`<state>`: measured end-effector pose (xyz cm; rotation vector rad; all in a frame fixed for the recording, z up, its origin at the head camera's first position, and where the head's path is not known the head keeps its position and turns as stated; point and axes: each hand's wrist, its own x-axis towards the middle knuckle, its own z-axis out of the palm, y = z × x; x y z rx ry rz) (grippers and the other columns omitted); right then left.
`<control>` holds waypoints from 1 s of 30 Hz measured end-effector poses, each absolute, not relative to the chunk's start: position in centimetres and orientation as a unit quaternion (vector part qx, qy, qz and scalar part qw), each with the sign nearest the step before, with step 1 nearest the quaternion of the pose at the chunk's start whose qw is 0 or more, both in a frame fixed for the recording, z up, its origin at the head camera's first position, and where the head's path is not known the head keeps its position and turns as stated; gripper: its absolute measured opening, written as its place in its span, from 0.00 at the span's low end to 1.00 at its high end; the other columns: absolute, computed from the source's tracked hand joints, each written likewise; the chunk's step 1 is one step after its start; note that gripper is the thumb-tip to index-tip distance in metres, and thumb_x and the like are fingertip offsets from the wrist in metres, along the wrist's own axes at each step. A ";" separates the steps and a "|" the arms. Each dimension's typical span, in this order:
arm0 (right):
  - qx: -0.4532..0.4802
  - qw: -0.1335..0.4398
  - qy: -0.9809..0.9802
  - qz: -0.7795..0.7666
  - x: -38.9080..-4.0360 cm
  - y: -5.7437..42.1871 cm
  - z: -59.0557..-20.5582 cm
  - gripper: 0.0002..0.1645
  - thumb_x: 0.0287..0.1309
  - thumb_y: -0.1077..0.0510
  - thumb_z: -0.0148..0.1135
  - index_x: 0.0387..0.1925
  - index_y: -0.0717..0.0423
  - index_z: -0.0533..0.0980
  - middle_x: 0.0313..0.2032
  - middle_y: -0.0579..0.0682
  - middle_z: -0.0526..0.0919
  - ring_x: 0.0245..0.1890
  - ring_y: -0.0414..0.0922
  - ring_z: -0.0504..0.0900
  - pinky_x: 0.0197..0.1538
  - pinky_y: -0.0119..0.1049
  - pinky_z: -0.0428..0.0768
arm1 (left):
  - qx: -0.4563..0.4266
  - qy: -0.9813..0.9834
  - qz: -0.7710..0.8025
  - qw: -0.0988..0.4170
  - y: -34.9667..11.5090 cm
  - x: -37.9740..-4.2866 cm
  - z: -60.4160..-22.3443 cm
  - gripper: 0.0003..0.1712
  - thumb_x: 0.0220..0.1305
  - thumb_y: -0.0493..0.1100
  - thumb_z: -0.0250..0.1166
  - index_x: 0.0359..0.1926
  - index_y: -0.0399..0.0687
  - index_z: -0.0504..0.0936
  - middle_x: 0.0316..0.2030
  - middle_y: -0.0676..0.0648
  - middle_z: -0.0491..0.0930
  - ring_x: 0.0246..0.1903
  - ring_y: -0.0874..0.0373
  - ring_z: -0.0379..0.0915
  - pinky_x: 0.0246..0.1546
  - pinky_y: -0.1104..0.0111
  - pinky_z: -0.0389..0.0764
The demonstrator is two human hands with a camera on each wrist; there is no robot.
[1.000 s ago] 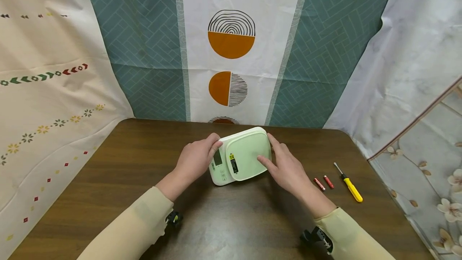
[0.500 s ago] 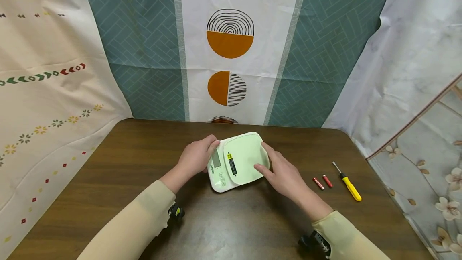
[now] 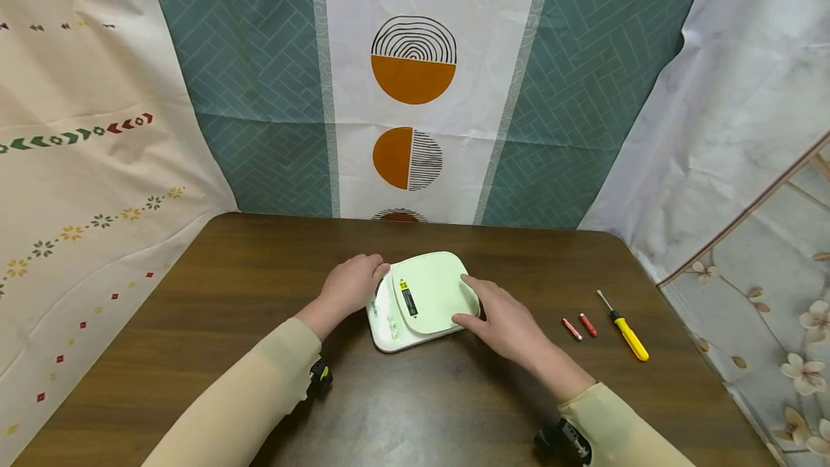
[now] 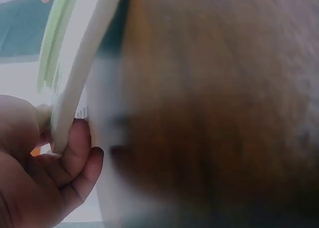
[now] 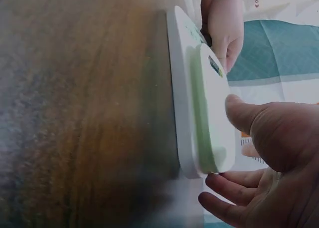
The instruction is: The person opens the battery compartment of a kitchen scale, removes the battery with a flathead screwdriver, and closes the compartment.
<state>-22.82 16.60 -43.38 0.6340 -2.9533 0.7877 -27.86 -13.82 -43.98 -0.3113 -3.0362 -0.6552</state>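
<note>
A white kitchen scale (image 3: pixel 379 334) with a pale green weighing platform (image 3: pixel 433 287) lies at an angle in the middle of the table. A black-and-yellow label (image 3: pixel 408 298) is stuck on the platform. My left hand (image 3: pixel 352 284) grips the scale's far left corner, covering most of the display. In the left wrist view its fingers (image 4: pixel 79 148) curl beneath the white edge, thumb on the other side. My right hand (image 3: pixel 502 316) holds the opposite end. Its thumb (image 5: pixel 239 108) is at the platform's top, its other fingertips at the end edge.
To the right of the hands lie two red batteries (image 3: pixel 572 329) and a screwdriver (image 3: pixel 625 330) with a yellow handle. Patterned cloths (image 3: pixel 415 92) hang behind the brown table (image 3: pixel 259 294) and along both sides.
The scale has come down from a raised tilt to nearly flat, shifting slightly left and nearer to me. Both hands have moved with it. Batteries and screwdriver have stayed put.
</note>
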 end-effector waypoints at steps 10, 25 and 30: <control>0.212 0.006 -0.952 0.220 -22.3 16.7 -44.1 0.52 0.63 0.47 0.84 0.82 0.56 0.69 0.75 0.60 0.76 0.74 0.61 0.74 0.69 0.63 0.78 | -0.103 -0.988 -0.113 0.023 -13.4 -27.7 -44.2 0.18 0.87 0.50 0.59 0.60 0.44 0.87 0.49 0.40 0.85 0.46 0.45 0.83 0.47 0.49 0.87; 0.208 0.016 -0.962 0.174 -22.5 16.7 -44.6 0.54 0.62 0.48 0.85 0.82 0.57 0.68 0.73 0.63 0.77 0.73 0.63 0.74 0.72 0.65 0.73 | -0.120 -0.989 -0.084 0.013 -13.6 -27.1 -44.4 0.23 0.83 0.51 0.65 0.69 0.44 0.84 0.60 0.39 0.84 0.58 0.40 0.81 0.59 0.45 0.83; 0.223 0.031 -0.961 0.161 -22.5 16.9 -44.8 0.55 0.63 0.48 0.84 0.82 0.61 0.67 0.72 0.63 0.78 0.74 0.63 0.73 0.75 0.64 0.70 | -0.125 -0.989 -0.075 0.000 -13.7 -26.6 -44.5 0.25 0.87 0.52 0.59 0.72 0.44 0.82 0.71 0.37 0.78 0.72 0.35 0.72 0.70 0.39 0.74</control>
